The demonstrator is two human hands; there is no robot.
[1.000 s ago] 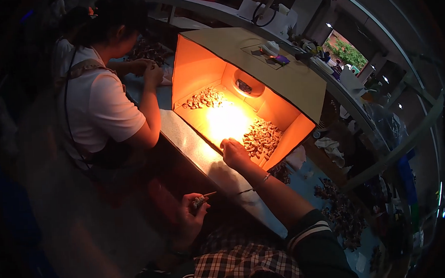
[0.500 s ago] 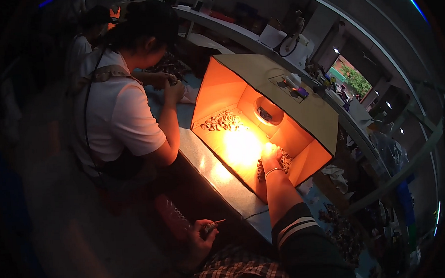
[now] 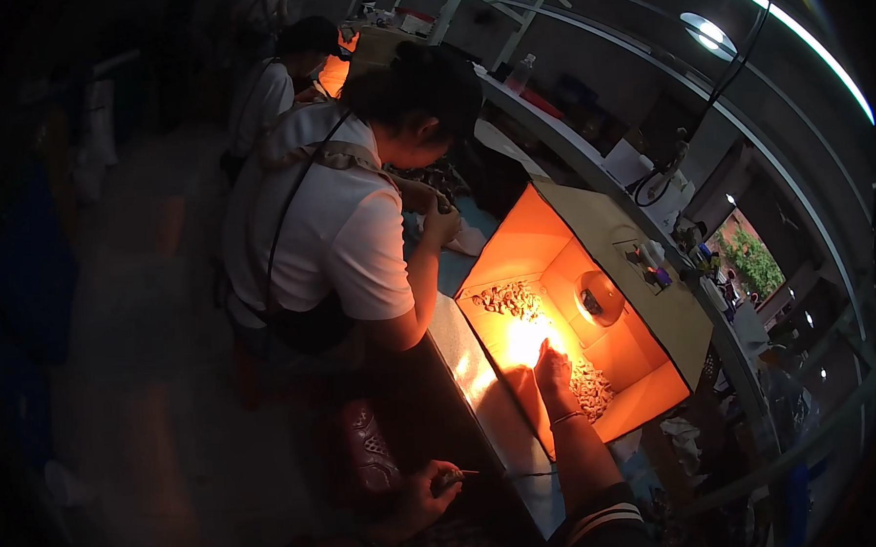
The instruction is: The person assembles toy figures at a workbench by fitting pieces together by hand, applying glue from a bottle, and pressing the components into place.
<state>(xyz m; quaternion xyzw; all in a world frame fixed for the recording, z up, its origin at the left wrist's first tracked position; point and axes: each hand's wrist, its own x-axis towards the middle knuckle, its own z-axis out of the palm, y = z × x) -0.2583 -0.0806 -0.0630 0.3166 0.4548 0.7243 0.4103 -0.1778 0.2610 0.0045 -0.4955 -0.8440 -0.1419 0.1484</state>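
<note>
We see the right hand (image 3: 551, 364) reaching into an open-fronted cardboard light box (image 3: 594, 267) that stands on the pale surface (image 3: 483, 408). The box interior glows orange from a round lamp (image 3: 595, 298) mounted on its inner wall. The right hand rests palm-down on the box floor, just beside a heap of small pale pieces (image 3: 590, 389) at the near right corner; its fingers (image 3: 557, 351) lie close together and extended, and we cannot tell whether they pinch any piece. A second heap of pieces (image 3: 506, 298) lies at the far left of the box floor, well apart from the hand. A thin band circles the right wrist.

We see the left hand (image 3: 430, 487) held low, below the edge of the surface and away from the box. Its fingers are curled tight around a thin pointed tool (image 3: 463, 475), whose tip projects to the right.

A co-worker in a white shirt (image 3: 328, 220) sits just beyond the box on the left, both hands raised together near the surface. Another person (image 3: 273, 85) sits farther back along the same surface.
</note>
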